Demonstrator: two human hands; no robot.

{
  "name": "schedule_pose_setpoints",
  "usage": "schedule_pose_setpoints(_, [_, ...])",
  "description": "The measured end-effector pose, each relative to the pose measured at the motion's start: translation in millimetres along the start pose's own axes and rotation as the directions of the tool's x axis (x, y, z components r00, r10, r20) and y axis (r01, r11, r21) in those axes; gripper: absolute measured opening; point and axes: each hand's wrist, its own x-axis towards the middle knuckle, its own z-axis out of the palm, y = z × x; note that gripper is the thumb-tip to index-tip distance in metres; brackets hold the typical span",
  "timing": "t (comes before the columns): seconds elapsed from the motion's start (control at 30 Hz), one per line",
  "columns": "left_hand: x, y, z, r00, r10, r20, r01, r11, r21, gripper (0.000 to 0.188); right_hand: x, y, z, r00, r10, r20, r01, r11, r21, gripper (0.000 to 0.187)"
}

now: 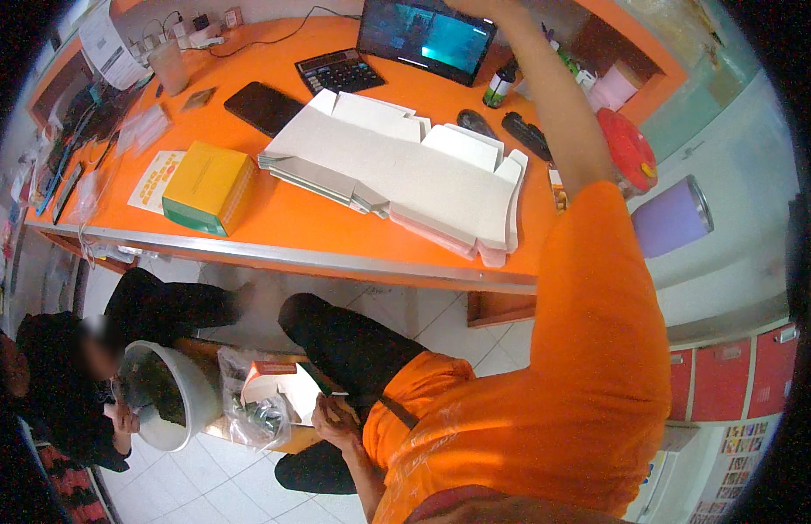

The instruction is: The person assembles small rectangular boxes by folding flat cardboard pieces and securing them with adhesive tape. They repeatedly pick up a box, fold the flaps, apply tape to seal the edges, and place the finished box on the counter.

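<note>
My left hand (337, 425) is low in the head view, its fingers closed on the edge of an open cardboard box (294, 384) with a white inside and red and green outer faces. A clear plastic bag (259, 424) with dark contents lies against that box. My right arm stretches far over the desk, and my right hand (486, 8) is at the top edge of the picture, by the upper rim of a lit screen (429, 44). The frame cuts off its fingers. Below that arm, a stack of flat, unfolded white cartons (388, 162) lies on the orange desk (283, 210).
A yellow and green box (209, 188), a black phone (261, 106) and a calculator (340, 72) are on the desk. A small bottle (500, 85) stands beside the screen. At lower left, another person (65, 384) in black sits by a white bucket (200, 397) holding dark green loose material.
</note>
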Motion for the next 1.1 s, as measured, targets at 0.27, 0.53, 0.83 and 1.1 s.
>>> schedule_pose_setpoints(0.27, [28,202,6,0.983,0.169,-0.066,-0.162,0.981,0.103,0.03,-57,-66,-138,0.924,-0.093,0.371,0.047,0.99,0.13,0.044])
schedule_pose_setpoints(0.53, [30,196,-4,0.972,0.234,-0.034,-0.234,0.972,0.003,0.029,-154,-101,-184,0.728,-0.577,0.371,0.244,0.723,0.646,0.034])
schedule_pose_setpoints(0.83, [38,221,-9,0.991,-0.088,0.103,0.092,0.995,-0.039,0.033,-378,-308,6,0.276,-0.941,0.194,-0.274,0.116,0.955,0.031])
schedule_pose_setpoints(1.1, [60,271,9,0.987,-0.158,0.029,0.16,0.976,-0.148,0.061,-434,-341,96,0.586,-0.746,0.317,-0.365,0.106,0.925,0.056])
